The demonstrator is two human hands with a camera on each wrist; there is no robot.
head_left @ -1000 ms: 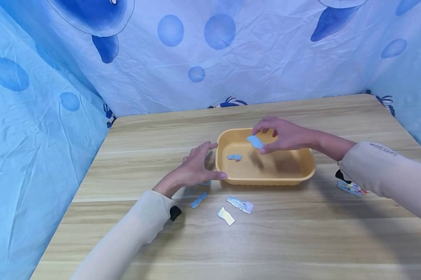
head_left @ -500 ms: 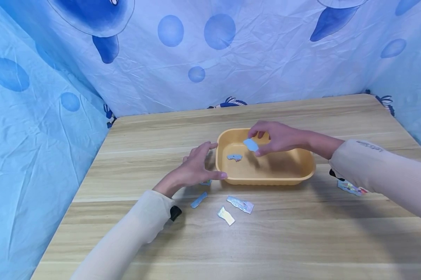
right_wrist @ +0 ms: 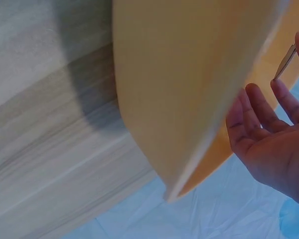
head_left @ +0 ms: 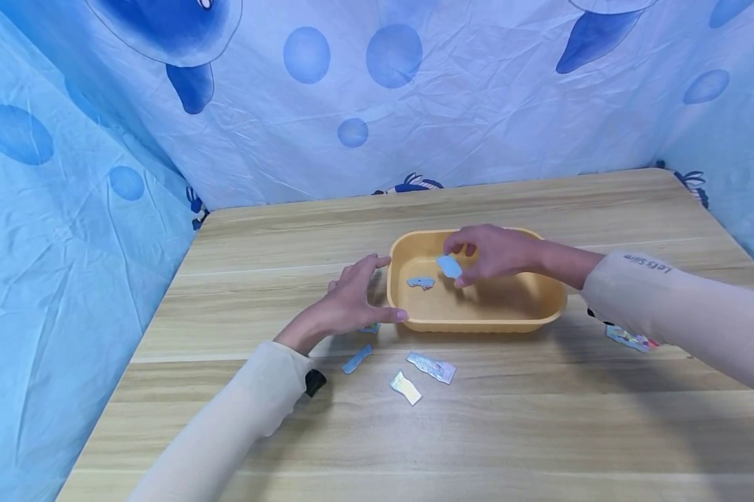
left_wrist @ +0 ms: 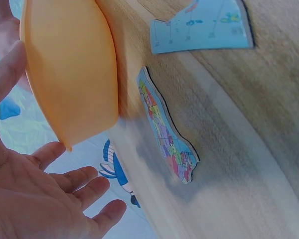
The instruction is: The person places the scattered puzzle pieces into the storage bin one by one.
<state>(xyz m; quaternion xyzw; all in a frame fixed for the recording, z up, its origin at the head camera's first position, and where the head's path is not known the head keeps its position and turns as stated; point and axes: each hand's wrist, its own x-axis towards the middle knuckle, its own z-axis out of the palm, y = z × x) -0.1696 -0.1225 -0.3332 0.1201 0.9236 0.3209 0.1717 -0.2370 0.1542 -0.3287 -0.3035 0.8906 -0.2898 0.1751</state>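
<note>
My right hand pinches a light blue puzzle piece between thumb and fingers, over the inside of an orange-yellow plastic basin. Seen from the right wrist, that puzzle piece shows only its thin edge. A smaller puzzle piece lies on the basin's floor, left of centre. At the basin's left rim is my left hand, fingers spread, with thumb and index fingertip on the rim. Below this hand, the left wrist view has a map-printed puzzle piece on the table, partly hidden from the head view.
In front of the basin lie a narrow blue piece, a long shiny piece and a pale yellow piece on the wooden table. A colourful piece sits partly under the right sleeve. Blue sea-patterned cloth encloses the table.
My right hand has moved left and slightly down into the basin, still pinching the light blue puzzle piece. The left hand stays at the rim.
</note>
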